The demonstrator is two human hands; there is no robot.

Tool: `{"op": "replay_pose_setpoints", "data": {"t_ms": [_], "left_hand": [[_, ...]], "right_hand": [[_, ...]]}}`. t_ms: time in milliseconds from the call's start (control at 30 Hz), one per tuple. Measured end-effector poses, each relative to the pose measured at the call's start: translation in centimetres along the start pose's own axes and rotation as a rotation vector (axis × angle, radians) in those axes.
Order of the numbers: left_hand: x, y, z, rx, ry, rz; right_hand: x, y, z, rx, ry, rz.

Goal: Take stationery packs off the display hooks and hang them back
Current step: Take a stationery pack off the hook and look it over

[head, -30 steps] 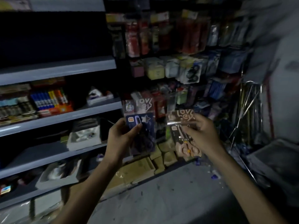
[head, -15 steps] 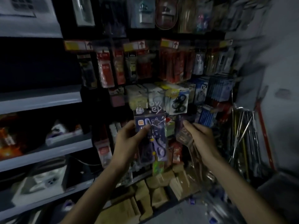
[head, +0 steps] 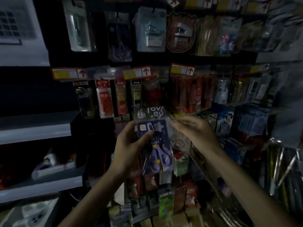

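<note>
The dark blue card pack of lilac scissors (head: 154, 140) sits in a glossy, crinkled clear plastic sleeve; its handles look like smooth plastic. The second clear film pack (head: 179, 142) shines likewise. The hanging clear blister packs (head: 80, 27) are glossy plastic, the pale shelf boards (head: 36, 133) smooth and matt.

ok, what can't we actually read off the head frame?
Head view:
- right hand fingers: motion-blurred, what they pinch is unclear.
- scissors pack hang hole: lost in clear film, dim light.
- free hook: none discernible, hidden behind the pack or in shadow.
- right-edge packs: smeared by blur.
</note>
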State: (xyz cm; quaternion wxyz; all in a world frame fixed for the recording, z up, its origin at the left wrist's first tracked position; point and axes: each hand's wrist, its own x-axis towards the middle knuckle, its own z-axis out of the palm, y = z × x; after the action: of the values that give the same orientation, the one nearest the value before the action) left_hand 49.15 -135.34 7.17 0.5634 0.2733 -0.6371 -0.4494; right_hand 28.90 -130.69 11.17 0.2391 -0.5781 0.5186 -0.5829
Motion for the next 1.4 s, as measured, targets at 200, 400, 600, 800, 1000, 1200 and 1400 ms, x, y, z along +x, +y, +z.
{"op": "replay_pose_setpoints", "data": {"t_ms": [200, 400, 600, 800, 1000, 1200, 1400], "left_hand": [[2.8, 1.3, 2.8, -0.007, -0.013, 0.037], [5.2, 3.6, 4.0, 0.079, 0.136, 0.086], [9.5, 6.4, 2.9, 0.157, 0.36, 0.233], [13.3, 10.0, 0.0, 0.097, 0.402, 0.334], [16.4, 12.4, -3.6, 0.186, 0.349, 0.361], [19.6, 14.4, -8.1, 0.624, 0.352, 0.571], [24.2, 17.8, -9.9, 1.433, 0.493, 1.054]], "right_hand": [[4.9, -0.1, -0.7, 0.192, -0.175, 0.043], [8.8, 0.1, -1.8, 0.224, -0.232, -0.08], [11.7, -2.2, 0.0, 0.264, -0.274, -0.17], [14.0, -4.2, 2.3, 0.314, -0.318, -0.166], [15.7, -7.1, 5.2, 0.327, -0.243, -0.21], [17.4, -9.3, 7.5, 0.325, -0.063, -0.234], [18.7, -10.4, 7.7, 0.267, -0.006, -0.178]]}}
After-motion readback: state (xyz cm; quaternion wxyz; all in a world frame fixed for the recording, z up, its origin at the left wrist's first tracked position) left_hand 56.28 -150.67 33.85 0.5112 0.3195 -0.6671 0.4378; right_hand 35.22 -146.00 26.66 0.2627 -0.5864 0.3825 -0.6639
